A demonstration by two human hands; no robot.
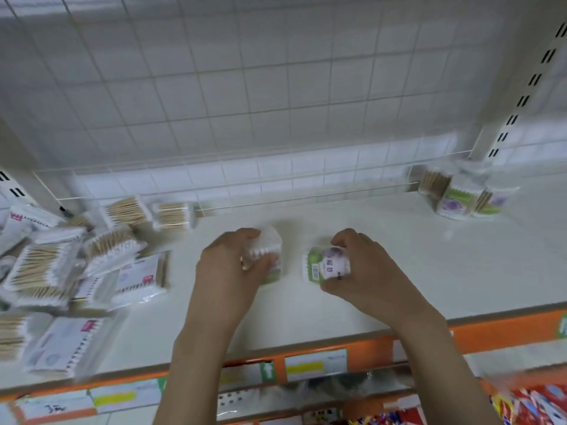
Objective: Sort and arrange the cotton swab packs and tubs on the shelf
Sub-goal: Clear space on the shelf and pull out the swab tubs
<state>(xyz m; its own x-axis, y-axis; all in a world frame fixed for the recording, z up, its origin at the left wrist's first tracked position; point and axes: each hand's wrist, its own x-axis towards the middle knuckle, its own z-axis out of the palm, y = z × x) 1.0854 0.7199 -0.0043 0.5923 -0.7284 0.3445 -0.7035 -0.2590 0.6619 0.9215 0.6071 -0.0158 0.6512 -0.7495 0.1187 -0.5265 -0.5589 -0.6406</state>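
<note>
Item: white shelf (383, 271), mid-sorting; the picture was motion-blurred throughout.

Left hand (227, 271): fingers and thumb curled round one cotton swab tub (267, 240), swab tips upward, at the shelf's middle; whether the tub rested on the shelf or was lifted could not be told.

Right hand (365, 268): fingers curled over a second tub (325, 265) (green and purple label, barcode showing), tipped on its side just beside the first.

Grouped tubs (460, 194): a small cluster at the far right back corner, against the wire grid (245, 102).

Flat swab packs (92, 256): a loose, overlapping heap at the left end, unsorted.

Step in hand, by judgement: moving two tubs from the middle toward their own kind; the next move likely called for carrying both rightward to the cluster, righting the tipped one, and setting them upright against the others.
</note>
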